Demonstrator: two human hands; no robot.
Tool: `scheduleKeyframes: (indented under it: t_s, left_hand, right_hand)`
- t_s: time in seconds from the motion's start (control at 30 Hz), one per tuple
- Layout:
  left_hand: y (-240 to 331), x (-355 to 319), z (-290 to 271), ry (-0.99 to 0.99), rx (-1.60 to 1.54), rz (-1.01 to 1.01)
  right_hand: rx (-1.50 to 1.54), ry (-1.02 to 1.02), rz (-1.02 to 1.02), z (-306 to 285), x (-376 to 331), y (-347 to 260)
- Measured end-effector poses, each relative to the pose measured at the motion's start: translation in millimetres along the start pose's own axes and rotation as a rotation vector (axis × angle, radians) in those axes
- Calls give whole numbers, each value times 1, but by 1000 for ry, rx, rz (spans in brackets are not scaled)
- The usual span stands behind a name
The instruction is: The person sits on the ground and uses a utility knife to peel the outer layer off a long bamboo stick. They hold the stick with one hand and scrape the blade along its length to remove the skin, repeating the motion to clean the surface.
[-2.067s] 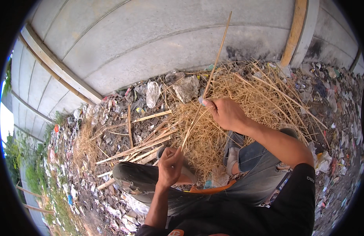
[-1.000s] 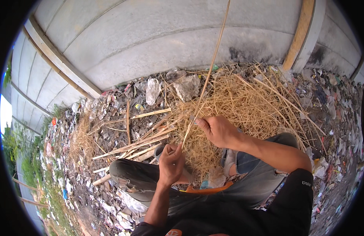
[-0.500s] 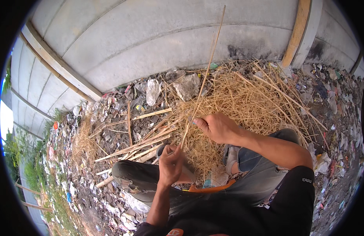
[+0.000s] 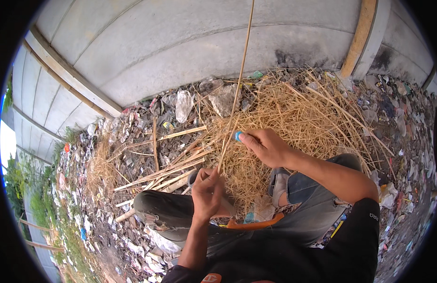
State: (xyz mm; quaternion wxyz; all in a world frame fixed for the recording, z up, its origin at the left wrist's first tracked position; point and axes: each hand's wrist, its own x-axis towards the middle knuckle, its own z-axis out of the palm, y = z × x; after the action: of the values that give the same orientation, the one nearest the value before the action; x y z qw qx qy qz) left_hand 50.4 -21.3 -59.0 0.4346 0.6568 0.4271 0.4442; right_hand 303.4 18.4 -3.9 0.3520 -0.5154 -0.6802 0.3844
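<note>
Up from the top of the left hand [image 4: 206,192] goes a long thin stick [image 4: 240,75], leaning a little to the right. Just now, the right hand [image 4: 269,148] has moved a bit up and away to its own side, and the small blue thing [image 4: 238,136] at its fingertips shows more plainly. The stick stands straighter than a moment ago, and its far end now goes past the top of the view. The left hand stays nearly in place. This seems to mean that the left hand keeps the stick steady while the right hand works beside it.

The left hand is curled tight around the low end of the stick. The right thumb and finger are pinched on the blue thing, just beside the stick. I cannot tell if they touch it. Past the right hand lies a big pile of dry straw [image 4: 298,113]. Left of the left hand lie some flat sticks [image 4: 166,174]. Closer to the body than both hands is an orange thing [image 4: 256,225].
</note>
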Motion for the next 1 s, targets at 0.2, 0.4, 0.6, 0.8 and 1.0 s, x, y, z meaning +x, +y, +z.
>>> scheduleKeyframes:
  t_s: [0.2, 0.4, 0.6, 0.8, 1.0]
  left_hand:
    - [-1, 2, 8, 106, 215, 110]
    - [6, 4, 19, 139, 275, 189]
    - [-12, 16, 3, 194, -169, -200]
    - [-24, 72, -59, 475, -228, -74]
    - [-15, 117, -171, 1015, -212, 90]
  right_hand:
    - [172, 91, -88, 12, -5, 8]
    - [213, 158, -22, 26, -2, 8]
    - [148, 259, -398, 36, -10, -5]
    - [87, 147, -468, 30, -28, -15]
    - [630, 381, -288, -10, -9, -13]
